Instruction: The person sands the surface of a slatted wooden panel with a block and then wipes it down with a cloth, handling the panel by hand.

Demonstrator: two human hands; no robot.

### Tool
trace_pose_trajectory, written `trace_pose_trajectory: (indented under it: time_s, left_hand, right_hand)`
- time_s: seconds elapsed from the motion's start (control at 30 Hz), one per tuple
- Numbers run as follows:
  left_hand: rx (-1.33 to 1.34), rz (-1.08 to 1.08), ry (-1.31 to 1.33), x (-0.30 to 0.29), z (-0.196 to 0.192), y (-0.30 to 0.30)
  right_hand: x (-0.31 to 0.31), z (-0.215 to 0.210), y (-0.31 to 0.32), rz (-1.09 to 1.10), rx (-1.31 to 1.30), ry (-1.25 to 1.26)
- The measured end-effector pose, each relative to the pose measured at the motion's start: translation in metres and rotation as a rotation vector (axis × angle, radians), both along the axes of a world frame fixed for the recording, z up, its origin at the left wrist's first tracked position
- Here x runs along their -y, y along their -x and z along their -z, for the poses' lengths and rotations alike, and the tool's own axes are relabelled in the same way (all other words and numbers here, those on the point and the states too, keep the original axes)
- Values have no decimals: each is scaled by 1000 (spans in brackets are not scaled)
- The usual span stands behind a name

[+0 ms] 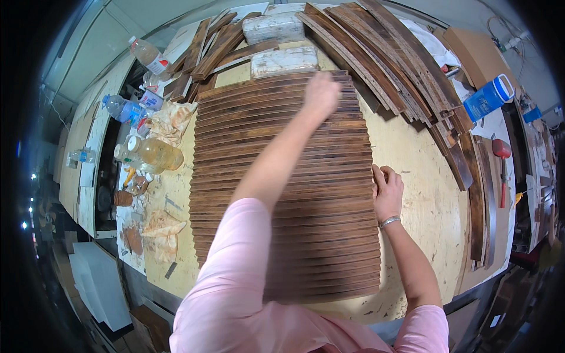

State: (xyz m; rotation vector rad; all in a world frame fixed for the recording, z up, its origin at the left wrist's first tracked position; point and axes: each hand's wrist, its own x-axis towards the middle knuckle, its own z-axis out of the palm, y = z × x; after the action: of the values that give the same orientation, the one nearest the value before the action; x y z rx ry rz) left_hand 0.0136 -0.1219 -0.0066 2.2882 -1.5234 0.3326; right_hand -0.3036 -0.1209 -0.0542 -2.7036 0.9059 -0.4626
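Note:
A wide, dark brown panel of many narrow wooden slats [282, 176] lies flat before me, its slats running left to right. My left hand [323, 95] reaches across to the panel's far edge, right of its middle. Its fingers look closed against the wood, slightly blurred; whether they hold something, I cannot make out. At the right edge of the panel, my right hand [388, 191] rests with bent fingers spread apart, their tips against the slat ends. Just beyond the far edge sits a white, stained wrapped block [285, 62].
The pale board [424, 200] under the panel shows at both sides. Jars of yellowish liquid [159, 154], plastic bottles [122, 110] and stained cloths [168, 120] stand at left. Dark wooden strips [359, 59] are stacked far right, near a blue jug [488, 99] and red mallet [502, 150].

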Motion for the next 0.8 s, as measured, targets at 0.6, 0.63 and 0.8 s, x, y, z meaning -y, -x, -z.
trace_pose_trajectory:
  time_s: [0.6,0.63,0.8]
  left_hand:
    - [8,-419,60,-191,-14,-81]
    - [-2,-390,130,-176,-19,-72]
    - [-52,99,373,-36,-8,7]
  right_hand:
    - [-6,2,-6,-13,-11,43]
    - [-4,2,-5,-9,-10,52]
    - [-1,3,-5,-28,3,15]
